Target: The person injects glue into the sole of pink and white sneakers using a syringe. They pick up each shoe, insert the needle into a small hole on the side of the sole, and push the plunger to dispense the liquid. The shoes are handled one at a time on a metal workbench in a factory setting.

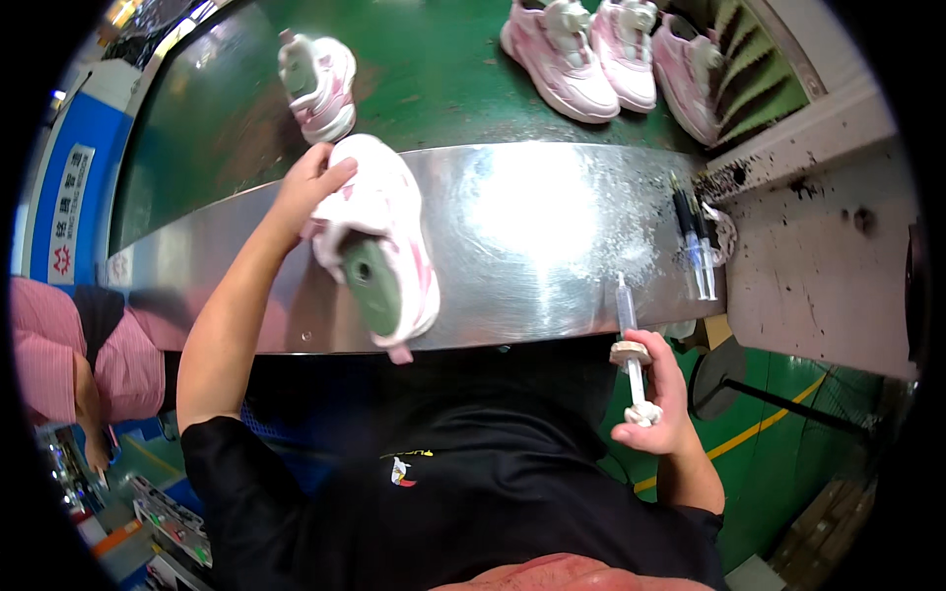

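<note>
My left hand (305, 192) grips a pink and white sneaker (409, 246) by its toe end, above the metal ledge. The shoe's heel points toward me, and its green insole shows through the opening. My right hand (665, 399), at the ledge's front edge, is closed around a clear syringe (629, 313) with a white plunger. A pale disc sits round the syringe at its flange, and white wrapping covers the plunger's end. The syringe's tip points away from me, over the ledge, apart from the sneaker.
The shiny metal ledge (493, 295) borders a green belt (424, 79). Another sneaker (317, 89) stands at the far left; several more (567, 64) stand at the far right by green flaps (764, 89). Dark-tipped syringes (695, 236) lie by the machine wall (818, 256). A person in pink (59, 355) is at left.
</note>
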`<state>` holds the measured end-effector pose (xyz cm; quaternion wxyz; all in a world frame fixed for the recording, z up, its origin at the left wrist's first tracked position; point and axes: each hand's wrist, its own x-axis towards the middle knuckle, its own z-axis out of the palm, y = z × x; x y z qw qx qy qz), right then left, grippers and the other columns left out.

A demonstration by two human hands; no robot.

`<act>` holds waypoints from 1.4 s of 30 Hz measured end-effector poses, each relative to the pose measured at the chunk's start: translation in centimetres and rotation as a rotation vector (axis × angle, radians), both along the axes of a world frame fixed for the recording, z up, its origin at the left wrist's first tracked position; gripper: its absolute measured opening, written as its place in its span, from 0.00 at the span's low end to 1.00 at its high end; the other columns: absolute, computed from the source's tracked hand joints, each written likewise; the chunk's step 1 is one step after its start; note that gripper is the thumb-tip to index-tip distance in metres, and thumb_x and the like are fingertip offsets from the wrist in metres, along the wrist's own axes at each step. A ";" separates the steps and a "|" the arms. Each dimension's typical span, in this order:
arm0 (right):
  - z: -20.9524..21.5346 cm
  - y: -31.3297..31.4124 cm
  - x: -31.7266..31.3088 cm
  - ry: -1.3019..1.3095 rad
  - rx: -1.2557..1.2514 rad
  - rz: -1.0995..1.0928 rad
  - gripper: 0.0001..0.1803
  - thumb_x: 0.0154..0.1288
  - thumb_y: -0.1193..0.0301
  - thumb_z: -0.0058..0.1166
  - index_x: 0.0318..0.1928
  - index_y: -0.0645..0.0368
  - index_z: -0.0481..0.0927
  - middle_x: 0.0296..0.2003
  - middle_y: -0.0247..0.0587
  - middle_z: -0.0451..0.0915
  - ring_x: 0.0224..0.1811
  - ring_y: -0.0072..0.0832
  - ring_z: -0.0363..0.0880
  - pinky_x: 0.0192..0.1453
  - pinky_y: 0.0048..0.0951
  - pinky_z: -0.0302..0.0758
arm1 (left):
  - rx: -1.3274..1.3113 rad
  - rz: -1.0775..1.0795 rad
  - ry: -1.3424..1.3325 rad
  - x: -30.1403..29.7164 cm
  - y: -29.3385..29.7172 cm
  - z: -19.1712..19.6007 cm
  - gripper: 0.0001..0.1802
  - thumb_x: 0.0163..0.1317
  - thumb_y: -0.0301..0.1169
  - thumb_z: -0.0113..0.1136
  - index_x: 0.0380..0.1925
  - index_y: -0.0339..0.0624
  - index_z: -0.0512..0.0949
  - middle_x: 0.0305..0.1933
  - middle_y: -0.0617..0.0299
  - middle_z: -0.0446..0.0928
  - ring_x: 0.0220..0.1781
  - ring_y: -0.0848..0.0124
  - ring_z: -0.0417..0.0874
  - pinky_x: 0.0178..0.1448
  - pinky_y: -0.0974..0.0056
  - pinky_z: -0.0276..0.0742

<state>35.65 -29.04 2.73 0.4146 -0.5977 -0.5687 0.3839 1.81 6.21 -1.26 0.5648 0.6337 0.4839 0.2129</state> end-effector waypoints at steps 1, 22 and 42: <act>0.1 0.0 -0.2 0.129 -0.023 0.004 0.55 0.35 0.44 0.72 0.60 0.65 0.64 0.43 0.39 0.69 0.41 0.27 0.68 0.44 0.27 0.66 | -0.019 0.068 -0.136 1.9 -1.7 0.7 0.23 0.61 0.36 0.58 0.51 0.34 0.66 0.46 0.56 0.73 0.47 0.69 0.78 0.53 0.67 0.74; 6.3 14.5 -8.8 1.026 0.146 0.541 0.43 0.49 0.32 0.55 0.54 0.51 0.66 0.35 0.51 0.78 0.41 0.35 0.63 0.47 0.38 0.58 | -0.254 -0.103 -1.068 3.2 -9.2 3.3 0.40 0.37 0.25 0.69 0.56 0.40 0.66 0.54 0.52 0.74 0.56 0.62 0.76 0.60 0.58 0.72; 6.2 15.0 -8.4 1.004 0.067 0.468 0.40 0.47 0.38 0.64 0.53 0.49 0.67 0.36 0.47 0.75 0.40 0.34 0.67 0.44 0.33 0.60 | -0.236 -0.091 -0.999 3.0 -9.2 3.5 0.43 0.35 0.25 0.70 0.57 0.38 0.64 0.54 0.52 0.74 0.56 0.63 0.75 0.60 0.59 0.72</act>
